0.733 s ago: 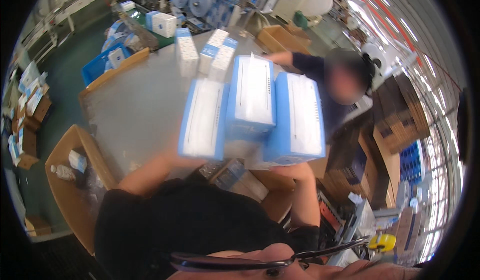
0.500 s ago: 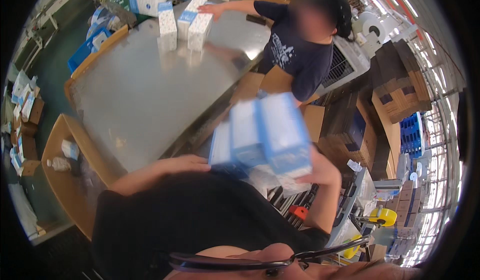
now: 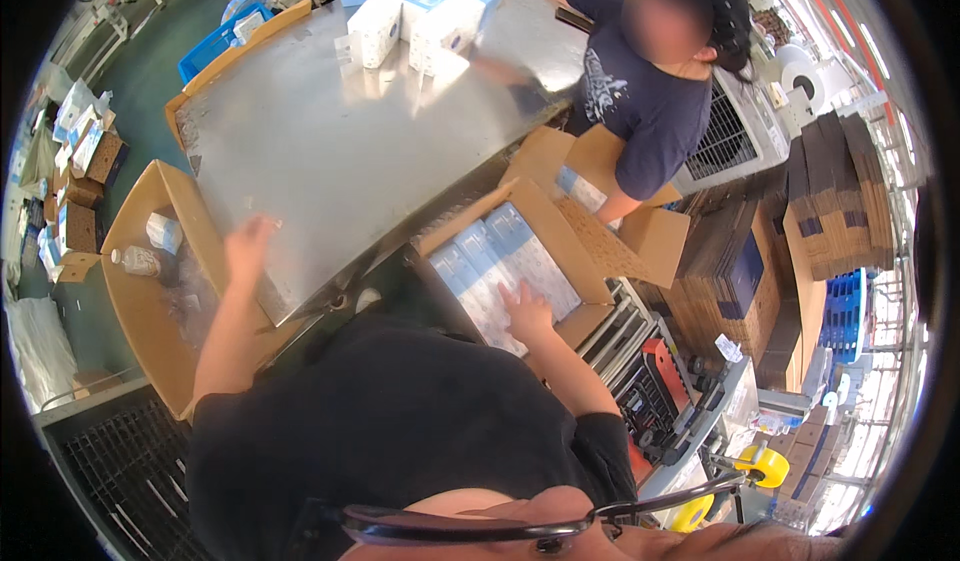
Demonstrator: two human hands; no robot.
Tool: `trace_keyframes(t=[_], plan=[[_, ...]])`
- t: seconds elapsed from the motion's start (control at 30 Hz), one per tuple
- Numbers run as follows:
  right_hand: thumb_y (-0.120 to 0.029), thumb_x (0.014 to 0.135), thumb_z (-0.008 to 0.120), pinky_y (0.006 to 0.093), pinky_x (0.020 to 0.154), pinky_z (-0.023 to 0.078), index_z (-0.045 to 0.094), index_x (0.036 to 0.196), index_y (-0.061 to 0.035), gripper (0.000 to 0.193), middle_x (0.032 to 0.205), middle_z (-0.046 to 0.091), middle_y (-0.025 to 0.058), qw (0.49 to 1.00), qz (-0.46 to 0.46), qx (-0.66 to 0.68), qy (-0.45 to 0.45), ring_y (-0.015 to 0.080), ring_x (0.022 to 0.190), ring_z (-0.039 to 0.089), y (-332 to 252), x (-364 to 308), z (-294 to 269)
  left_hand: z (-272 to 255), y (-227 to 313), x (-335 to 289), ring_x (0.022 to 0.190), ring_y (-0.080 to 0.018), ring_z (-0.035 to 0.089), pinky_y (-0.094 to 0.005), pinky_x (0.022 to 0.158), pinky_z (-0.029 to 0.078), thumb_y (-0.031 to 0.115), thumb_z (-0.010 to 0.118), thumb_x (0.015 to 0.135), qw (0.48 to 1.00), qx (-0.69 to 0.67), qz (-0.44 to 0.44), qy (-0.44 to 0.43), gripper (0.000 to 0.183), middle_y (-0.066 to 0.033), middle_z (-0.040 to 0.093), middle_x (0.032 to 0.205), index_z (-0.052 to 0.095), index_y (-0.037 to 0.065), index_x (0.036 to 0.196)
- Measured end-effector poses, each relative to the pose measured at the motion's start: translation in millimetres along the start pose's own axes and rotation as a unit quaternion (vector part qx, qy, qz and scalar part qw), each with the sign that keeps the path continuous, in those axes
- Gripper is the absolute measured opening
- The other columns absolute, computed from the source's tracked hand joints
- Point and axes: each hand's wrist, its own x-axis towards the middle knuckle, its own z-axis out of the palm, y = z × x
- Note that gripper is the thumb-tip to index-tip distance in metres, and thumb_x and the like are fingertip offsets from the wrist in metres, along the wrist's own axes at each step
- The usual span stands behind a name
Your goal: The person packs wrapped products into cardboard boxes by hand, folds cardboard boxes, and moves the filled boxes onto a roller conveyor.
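Observation:
Blue-and-white packs (image 3: pixel 487 261) lie side by side in an open cardboard carton (image 3: pixel 585 279) in front of me, on a roller conveyor. My right hand (image 3: pixel 527 313) rests on top of these packs with its fingers spread; it is open. Out to the left, my left hand (image 3: pixel 250 248) hovers by the near left edge of the metal table (image 3: pixel 300 156). Its fingers are blurred, so I cannot make out their grip.
Across the table, a person (image 3: pixel 640 81) touches more packs (image 3: pixel 440 21) with one hand; their other arm reaches toward a second open carton (image 3: pixel 650 246). A large cardboard box (image 3: pixel 185 201) holding a bottle stands left. Flattened cartons (image 3: pixel 735 261) are stacked right.
The packs between my hands have gone down into the carton, and both hands have let go. My left hand has swung left toward the table edge. The view has shifted.

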Motion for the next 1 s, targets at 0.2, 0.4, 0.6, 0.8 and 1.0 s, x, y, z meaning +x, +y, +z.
trace_keyframes(t=[0.2, 0.4, 0.6, 0.8, 1.0], plan=[[-0.026, 0.086, 0.069, 0.0391, 0.091, 0.049, 0.059, 0.125, -0.0027, 0.046, 0.112, 0.067, 0.0185, 0.865, 0.003, 0.423, 0.271, 0.0297, 0.105, 0.065, -51.6, -41.7, -28.0, -137.5, -175.0, 47.2, 0.092, -0.0337, 0.066, -0.0409, 0.083, 0.05, 0.026, 0.056, 0.094, 0.902, 0.175, -0.068, 0.388, 0.03, -0.021, 0.068, 0.098, 0.064, 0.0, 0.103], [-0.017, 0.085, 0.071, 0.0381, 0.086, 0.051, 0.061, 0.119, -0.0003, 0.039, 0.103, 0.07, 0.0158, 0.885, -0.026, 0.367, 0.285, 0.0283, 0.097, 0.067, -101.2, -38.6, -37.9, -77.1, -324.4, 14.3, 0.113, -0.0349, 0.06, -0.044, 0.096, 0.048, 0.036, 0.057, 0.089, 0.849, 0.446, -0.265, -0.097, 0.043, -0.0203, 0.064, 0.119, 0.064, 0.008, 0.121], [-0.016, 0.086, 0.07, 0.0361, 0.087, 0.051, 0.061, 0.118, 0.0017, 0.037, 0.103, 0.07, 0.0169, 0.887, -0.001, 0.393, 0.245, 0.0251, 0.098, 0.068, -99.9, -26.0, -67.3, -15.2, -357.4, -1.6, 0.114, -0.0373, 0.059, -0.0447, 0.093, 0.049, 0.032, 0.049, 0.093, 0.894, 0.284, -0.309, -0.157, 0.037, -0.0197, 0.063, 0.12, 0.067, 0.006, 0.111], [-0.016, 0.086, 0.069, 0.036, 0.085, 0.051, 0.063, 0.115, 0.0011, 0.034, 0.101, 0.07, 0.0166, 0.893, -0.008, 0.368, 0.26, 0.0255, 0.095, 0.068, -122.6, -18.4, -84.7, -33.5, -308.3, 8.8, 0.113, -0.0339, 0.062, -0.0414, 0.091, 0.052, 0.033, 0.056, 0.091, 0.888, 0.21, -0.408, 0.019, 0.046, -0.0283, 0.059, 0.123, 0.059, -0.005, 0.118], [-0.016, 0.086, 0.069, 0.0361, 0.084, 0.051, 0.064, 0.113, 0.0008, 0.032, 0.099, 0.07, 0.0156, 0.907, -0.038, 0.34, 0.245, 0.0259, 0.093, 0.068, -124.6, -7.8, -86.0, -27.9, -379.2, 23.9, 0.075, -0.0206, 0.067, -0.0325, 0.065, 0.055, 0.043, 0.054, 0.094, 0.869, 0.245, -0.396, -0.17, 0.038, -0.007, 0.069, 0.089, 0.07, 0.01, 0.1]])
